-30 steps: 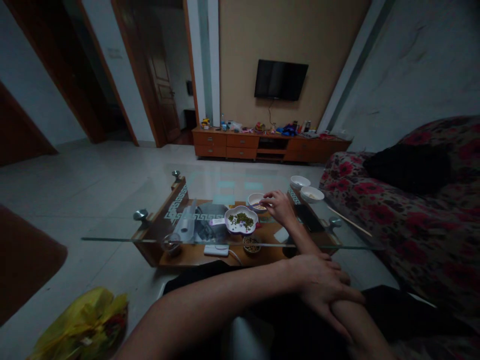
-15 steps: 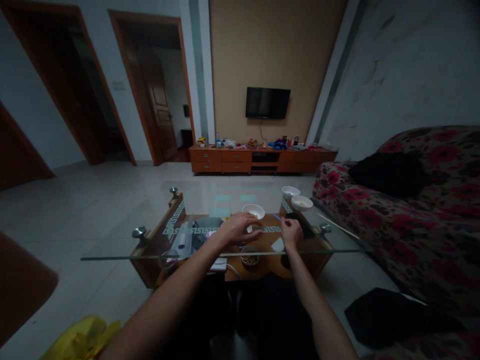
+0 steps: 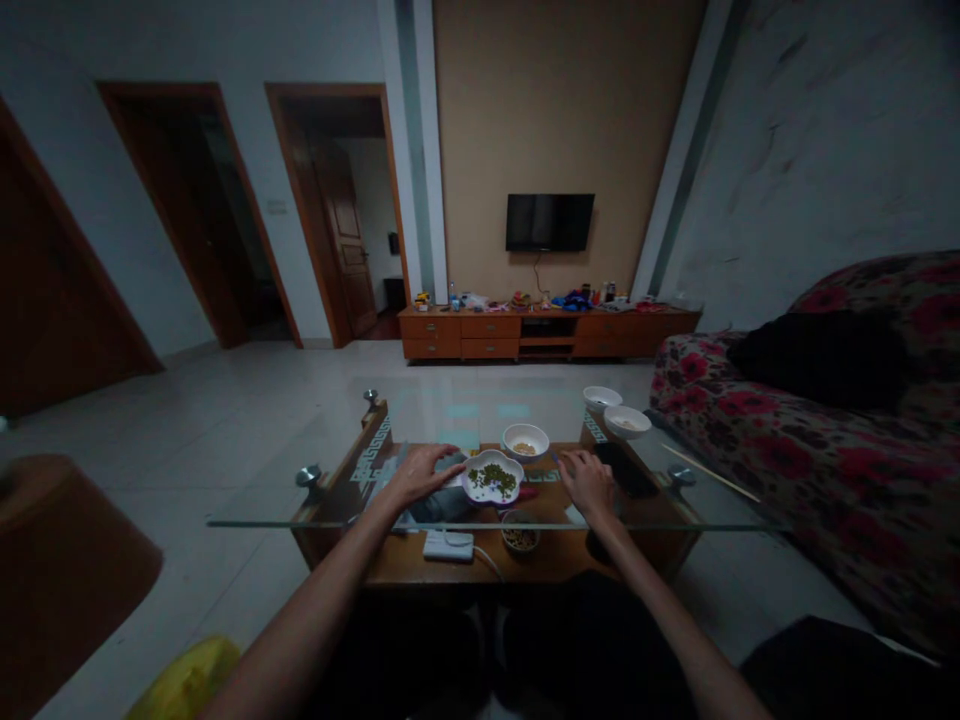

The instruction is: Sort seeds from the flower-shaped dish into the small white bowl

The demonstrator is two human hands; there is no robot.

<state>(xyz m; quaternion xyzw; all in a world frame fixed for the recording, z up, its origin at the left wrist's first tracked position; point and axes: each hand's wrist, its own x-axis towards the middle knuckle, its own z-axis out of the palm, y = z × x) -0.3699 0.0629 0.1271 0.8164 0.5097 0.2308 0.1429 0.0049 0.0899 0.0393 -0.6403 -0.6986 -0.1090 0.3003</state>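
My left hand [image 3: 418,474] lies flat with fingers spread on the glass coffee table [image 3: 337,510], just left of a white flower-shaped dish of green beans [image 3: 492,477]. My right hand [image 3: 589,480] rests palm down on the glass to the right of that dish, fingers stretched out. A small white bowl with yellowish grains [image 3: 525,441] stands behind the dish. Two more white bowls [image 3: 627,421] sit at the far right corner. Neither hand holds anything.
Below the glass, the wooden shelf carries a small dark bowl of beans [image 3: 519,532] and a white flat box [image 3: 448,545]. A flowered sofa [image 3: 787,440] stands to the right, chopsticks [image 3: 709,472] near it. A yellow bag [image 3: 187,680] lies on the floor at left.
The view has tilted up. My left hand has moved left off the bean dish, which now shows. Both hands have flattened onto the glass.
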